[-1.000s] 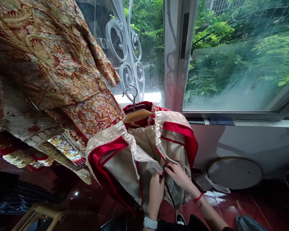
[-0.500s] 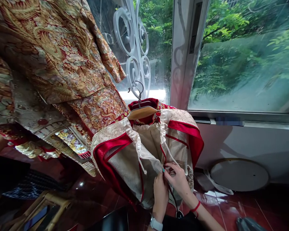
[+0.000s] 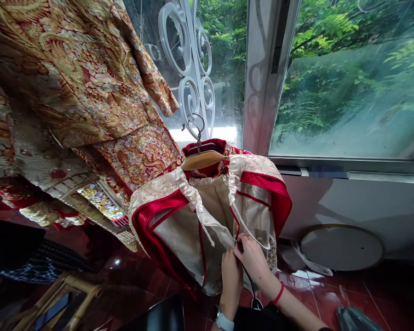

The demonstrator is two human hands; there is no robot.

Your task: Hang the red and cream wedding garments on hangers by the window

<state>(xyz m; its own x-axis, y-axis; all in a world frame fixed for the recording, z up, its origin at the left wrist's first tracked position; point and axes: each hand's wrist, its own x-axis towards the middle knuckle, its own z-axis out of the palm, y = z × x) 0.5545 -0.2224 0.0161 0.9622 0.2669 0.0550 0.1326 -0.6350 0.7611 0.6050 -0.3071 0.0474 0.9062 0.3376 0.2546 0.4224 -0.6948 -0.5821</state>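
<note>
A cream brocade jacket point(image 3: 189, 233) with red trim hangs inside a wooden hanger's point(image 3: 204, 160) span, over a red inner collar. White drawstrings point(image 3: 207, 231) dangle from its gathered neckline. My left hand point(image 3: 232, 272), wearing a watch at the wrist, is closed at the lower front opening and pinches the jacket's edge. Right beside it, my right hand point(image 3: 252, 258) has its fingers bent and pressed together on the other front edge. The fingertips meet at the opening, and whatever small fastening lies between them is hidden. A thin dark cord point(image 3: 250, 280) runs down below the hands.
An ornate gold and red robe point(image 3: 100, 78) hangs at left, above beaded garments. Behind the hanger stands a white scrolled metal frame point(image 3: 189, 55) by the window. A round white board point(image 3: 341, 248) leans at right; a bamboo stool point(image 3: 79, 285) holds a phone at lower left.
My right hand has turned and drawn its fingers closer together over the front edge. My left hand stays nearly in place. The drawstrings have shifted slightly.
</note>
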